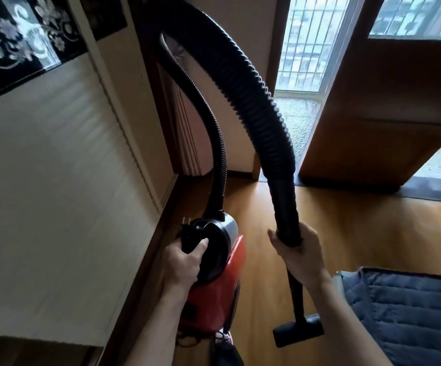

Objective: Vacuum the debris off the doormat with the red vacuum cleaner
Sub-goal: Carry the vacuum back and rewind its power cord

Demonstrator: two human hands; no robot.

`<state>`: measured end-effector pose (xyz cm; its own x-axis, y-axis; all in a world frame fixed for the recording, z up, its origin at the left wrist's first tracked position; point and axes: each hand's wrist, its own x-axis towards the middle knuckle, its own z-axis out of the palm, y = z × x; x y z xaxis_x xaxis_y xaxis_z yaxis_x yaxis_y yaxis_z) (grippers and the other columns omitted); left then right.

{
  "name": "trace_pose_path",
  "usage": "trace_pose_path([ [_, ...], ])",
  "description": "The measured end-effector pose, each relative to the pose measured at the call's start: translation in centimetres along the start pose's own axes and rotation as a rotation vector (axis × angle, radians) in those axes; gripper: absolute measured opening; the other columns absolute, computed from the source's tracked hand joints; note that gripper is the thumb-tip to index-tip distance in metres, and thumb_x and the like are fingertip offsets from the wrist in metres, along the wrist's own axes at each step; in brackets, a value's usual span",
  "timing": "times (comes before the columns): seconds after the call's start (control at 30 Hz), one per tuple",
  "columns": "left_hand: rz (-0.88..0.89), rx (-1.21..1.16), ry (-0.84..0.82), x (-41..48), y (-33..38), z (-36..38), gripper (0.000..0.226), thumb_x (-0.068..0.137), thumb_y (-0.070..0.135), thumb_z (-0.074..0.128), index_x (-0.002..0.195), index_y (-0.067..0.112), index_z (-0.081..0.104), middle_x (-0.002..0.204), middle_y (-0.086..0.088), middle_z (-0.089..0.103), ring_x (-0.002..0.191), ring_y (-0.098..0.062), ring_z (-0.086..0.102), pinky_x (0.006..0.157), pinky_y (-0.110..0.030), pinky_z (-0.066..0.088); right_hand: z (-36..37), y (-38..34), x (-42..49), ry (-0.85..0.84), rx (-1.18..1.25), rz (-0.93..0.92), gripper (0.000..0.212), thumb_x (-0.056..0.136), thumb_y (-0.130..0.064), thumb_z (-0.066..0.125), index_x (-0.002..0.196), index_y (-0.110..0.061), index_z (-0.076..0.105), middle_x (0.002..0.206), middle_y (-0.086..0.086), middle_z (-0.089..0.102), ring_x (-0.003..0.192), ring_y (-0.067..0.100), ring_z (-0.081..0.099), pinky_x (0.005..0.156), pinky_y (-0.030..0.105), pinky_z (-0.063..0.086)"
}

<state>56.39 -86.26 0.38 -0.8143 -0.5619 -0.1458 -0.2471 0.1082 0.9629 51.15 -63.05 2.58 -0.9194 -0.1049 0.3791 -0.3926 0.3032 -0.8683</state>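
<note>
The red vacuum cleaner hangs above the wooden floor, its black and silver front end facing up. My left hand grips the black plug and handle part at its top left. A black ribbed hose arches up from the body and comes down to a rigid black tube. My right hand grips that tube near the hose cuff. Lower on the tube, the black floor nozzle hovers over the floor. A dark grey doormat lies at the doorway threshold, far right.
A cream wall with a dark skirting runs along the left. An open brown wooden door stands ahead, a barred window behind it. A grey quilted cover fills the lower right. Bare wooden floor lies between.
</note>
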Motion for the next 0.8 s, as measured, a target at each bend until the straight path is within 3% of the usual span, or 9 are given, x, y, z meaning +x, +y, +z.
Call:
trace_pose_path([
  [0.17, 0.014, 0.046, -0.045, 9.8, 2.8, 3.1, 0.019, 0.084, 0.027, 0.077, 0.068, 0.023, 0.067, 0.051, 0.011, 0.059, 0.046, -0.013, 0.056, 0.046, -0.024, 0.043, 2.2, 1.8, 10.6, 0.004, 0.028, -0.001, 0.014, 0.082, -0.038, 0.07, 0.081, -0.043, 0.058, 0.065, -0.01, 0.06, 0.052, 0.015, 0.055, 0.049, 0.028, 0.047],
  [0.3, 0.037, 0.075, -0.04, 16.4, 4.6, 5.0, 0.012, 0.083, 0.029, 0.077, 0.074, 0.022, 0.071, 0.055, 0.01, 0.063, 0.052, -0.016, 0.061, 0.052, -0.03, 0.049, 3.8, 3.5, 17.8, 0.015, 0.005, 0.014, 0.013, 0.081, -0.037, 0.071, 0.084, -0.039, 0.059, 0.068, -0.011, 0.064, 0.057, 0.015, 0.058, 0.053, 0.031, 0.049],
  [0.37, 0.046, 0.07, -0.052, 19.2, 5.6, 5.8, 0.017, 0.084, 0.027, 0.077, 0.069, 0.023, 0.069, 0.051, 0.011, 0.06, 0.047, -0.013, 0.057, 0.05, -0.028, 0.045, 4.3, 4.6, 20.8, 0.041, 0.013, 0.035, 0.017, 0.082, -0.032, 0.076, 0.081, -0.035, 0.059, 0.066, -0.005, 0.062, 0.055, 0.017, 0.057, 0.053, 0.034, 0.049],
  [0.43, 0.055, 0.088, -0.057, 22.0, 6.4, 6.8, 0.021, 0.084, 0.027, 0.076, 0.065, 0.024, 0.067, 0.048, 0.011, 0.058, 0.045, -0.011, 0.054, 0.048, -0.027, 0.042, 4.7, 5.9, 23.7, 0.055, 0.004, 0.076, 0.027, 0.085, -0.015, 0.08, 0.077, -0.029, 0.059, 0.062, 0.0, 0.06, 0.055, 0.023, 0.056, 0.052, 0.04, 0.05],
  [0.57, 0.089, 0.144, -0.032, 27.1, 7.4, 9.1, 0.013, 0.084, 0.027, 0.077, 0.074, 0.028, 0.07, 0.063, 0.01, 0.067, 0.06, -0.011, 0.066, 0.053, -0.024, 0.051, 6.4, 8.4, 29.2, 0.054, -0.017, 0.099, 0.035, 0.084, -0.002, 0.079, 0.074, -0.027, 0.057, 0.063, 0.002, 0.06, 0.056, 0.023, 0.057, 0.053, 0.035, 0.05],
  [0.67, 0.109, 0.174, -0.011, 31.3, 8.3, 11.3, 0.011, 0.083, 0.025, 0.077, 0.079, 0.032, 0.07, 0.075, 0.011, 0.072, 0.074, -0.002, 0.068, 0.064, -0.019, 0.053, 7.3, 11.5, 34.1, 0.05, 0.009, 0.09, 0.027, 0.085, -0.017, 0.081, 0.072, -0.016, 0.058, 0.06, 0.013, 0.058, 0.054, 0.035, 0.056, 0.05, 0.046, 0.049],
  [0.73, 0.108, 0.183, 0.015, 34.3, 8.9, 13.0, 0.014, 0.083, 0.022, 0.078, 0.079, 0.033, 0.069, 0.075, 0.013, 0.071, 0.072, 0.004, 0.067, 0.062, -0.01, 0.049, 7.7, 13.6, 37.9, 0.058, 0.041, 0.105, 0.03, 0.082, -0.03, 0.08, 0.074, -0.011, 0.058, 0.061, 0.019, 0.057, 0.055, 0.042, 0.054, 0.051, 0.05, 0.047],
  [0.8, 0.09, 0.189, 0.038, 37.6, 9.5, 14.9, 0.018, 0.082, 0.02, 0.078, 0.075, 0.034, 0.068, 0.071, 0.014, 0.07, 0.07, 0.007, 0.066, 0.058, -0.008, 0.048, 8.5, 15.6, 41.8, 0.04, 0.057, 0.117, 0.021, 0.082, -0.026, 0.079, 0.075, -0.019, 0.06, 0.061, 0.018, 0.059, 0.056, 0.041, 0.055, 0.052, 0.045, 0.047],
])
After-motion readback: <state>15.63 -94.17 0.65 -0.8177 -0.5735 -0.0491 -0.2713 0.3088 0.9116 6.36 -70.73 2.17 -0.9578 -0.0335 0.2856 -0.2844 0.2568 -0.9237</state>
